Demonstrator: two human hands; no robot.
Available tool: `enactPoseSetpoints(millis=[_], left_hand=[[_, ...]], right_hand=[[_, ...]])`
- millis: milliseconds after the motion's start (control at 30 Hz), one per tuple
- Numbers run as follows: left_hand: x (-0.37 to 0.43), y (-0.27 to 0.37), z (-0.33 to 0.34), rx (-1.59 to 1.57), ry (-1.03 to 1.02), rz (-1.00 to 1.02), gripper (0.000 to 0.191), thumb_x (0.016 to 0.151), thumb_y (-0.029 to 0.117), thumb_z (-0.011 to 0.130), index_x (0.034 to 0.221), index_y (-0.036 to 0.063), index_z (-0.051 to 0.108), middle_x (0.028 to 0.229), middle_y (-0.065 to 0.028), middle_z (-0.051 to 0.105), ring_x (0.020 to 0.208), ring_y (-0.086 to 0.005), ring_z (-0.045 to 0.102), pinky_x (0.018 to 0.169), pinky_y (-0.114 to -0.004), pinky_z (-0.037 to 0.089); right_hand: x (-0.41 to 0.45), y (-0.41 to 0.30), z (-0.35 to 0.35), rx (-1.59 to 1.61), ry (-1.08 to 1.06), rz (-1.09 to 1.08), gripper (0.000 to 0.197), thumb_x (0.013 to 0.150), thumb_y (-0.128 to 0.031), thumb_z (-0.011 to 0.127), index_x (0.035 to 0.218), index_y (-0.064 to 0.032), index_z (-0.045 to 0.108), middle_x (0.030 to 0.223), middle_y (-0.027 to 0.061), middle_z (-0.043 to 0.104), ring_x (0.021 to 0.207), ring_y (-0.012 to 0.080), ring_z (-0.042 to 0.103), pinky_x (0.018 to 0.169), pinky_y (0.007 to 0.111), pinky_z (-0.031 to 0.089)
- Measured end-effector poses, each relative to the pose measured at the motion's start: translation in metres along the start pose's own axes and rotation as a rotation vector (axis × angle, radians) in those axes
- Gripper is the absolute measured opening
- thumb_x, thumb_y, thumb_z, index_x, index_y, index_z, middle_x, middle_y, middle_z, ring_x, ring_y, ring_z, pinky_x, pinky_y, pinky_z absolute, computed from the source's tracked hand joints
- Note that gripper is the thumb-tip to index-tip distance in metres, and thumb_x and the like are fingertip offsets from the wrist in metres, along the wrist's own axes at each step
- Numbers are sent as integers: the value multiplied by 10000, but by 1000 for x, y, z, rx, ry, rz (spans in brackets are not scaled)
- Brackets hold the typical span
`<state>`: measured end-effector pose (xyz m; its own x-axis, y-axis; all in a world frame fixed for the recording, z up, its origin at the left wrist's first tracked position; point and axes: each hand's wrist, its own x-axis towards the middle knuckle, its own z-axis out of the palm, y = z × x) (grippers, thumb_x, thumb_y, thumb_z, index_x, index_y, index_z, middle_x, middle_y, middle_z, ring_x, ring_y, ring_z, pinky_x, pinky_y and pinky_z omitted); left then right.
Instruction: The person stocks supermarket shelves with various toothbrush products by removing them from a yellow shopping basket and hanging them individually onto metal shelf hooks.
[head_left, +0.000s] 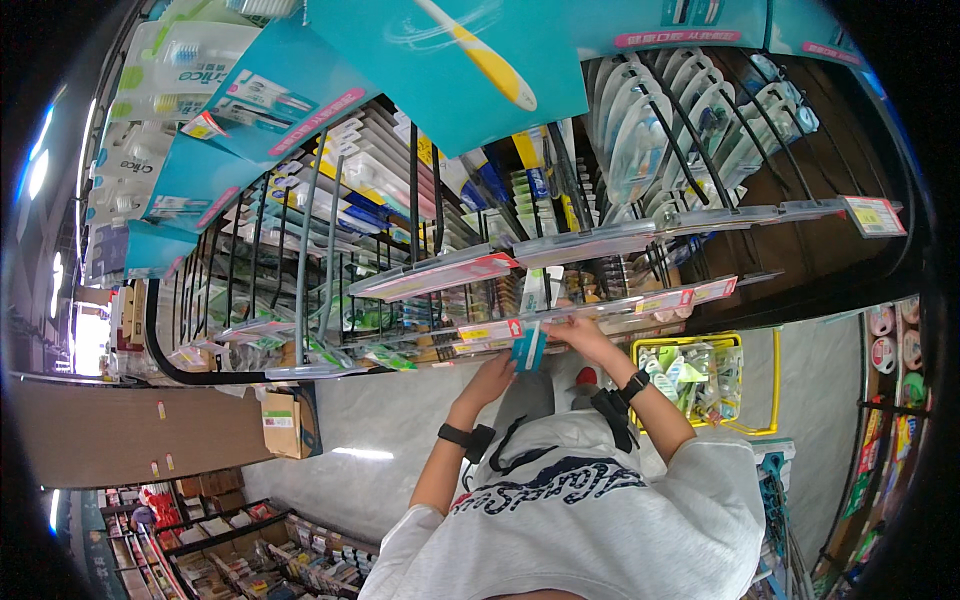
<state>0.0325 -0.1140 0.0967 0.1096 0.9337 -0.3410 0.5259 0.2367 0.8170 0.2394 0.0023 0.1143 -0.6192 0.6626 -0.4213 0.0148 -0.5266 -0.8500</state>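
Note:
A packaged toothbrush (530, 348) with a teal card is between my hands, at the front edge of a toothbrush display rack. My left hand (486, 384) pinches its lower left edge. On the other side, the fingers of my right hand (587, 337) hold its upper right edge, partly behind the clear price rail (607, 309). Just above, a white blister pack (541, 289) stands behind that rail; I cannot tell whether it joins the teal one. Black hooks (415, 195) with rows of packed toothbrushes (382, 161) fill the rack above my hands.
On the floor at right, a yellow shopping basket (739, 375) holds several toothbrush packs. Teal header boards (465, 75) overhang the hooks. A cardboard box (282, 424) stands at left, and shelves of goods (885, 420) line the right. Long-handled tools (776, 510) lean at lower right.

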Motion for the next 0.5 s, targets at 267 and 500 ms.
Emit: enactPoseSetpoints(millis=[267, 500], left_hand=[[23, 1, 9, 74, 33, 73, 217, 871, 145, 484, 1009, -21, 457, 885, -280, 547, 868, -440, 535, 704, -470, 426], [43, -2, 8, 310, -51, 44, 304, 906, 237, 475, 906, -61, 535, 842, -232, 586, 677, -375, 559, 653, -438, 425]], right_hand=[[51, 53, -3, -219, 63, -301, 476, 813, -206, 660, 1181, -22, 422, 929, 76, 593, 801, 157, 550, 729, 302, 450], [74, 28, 0, -358, 304, -297, 220, 828, -165, 623, 971, -9, 563, 860, 74, 617, 774, 138, 547, 701, 320, 450]])
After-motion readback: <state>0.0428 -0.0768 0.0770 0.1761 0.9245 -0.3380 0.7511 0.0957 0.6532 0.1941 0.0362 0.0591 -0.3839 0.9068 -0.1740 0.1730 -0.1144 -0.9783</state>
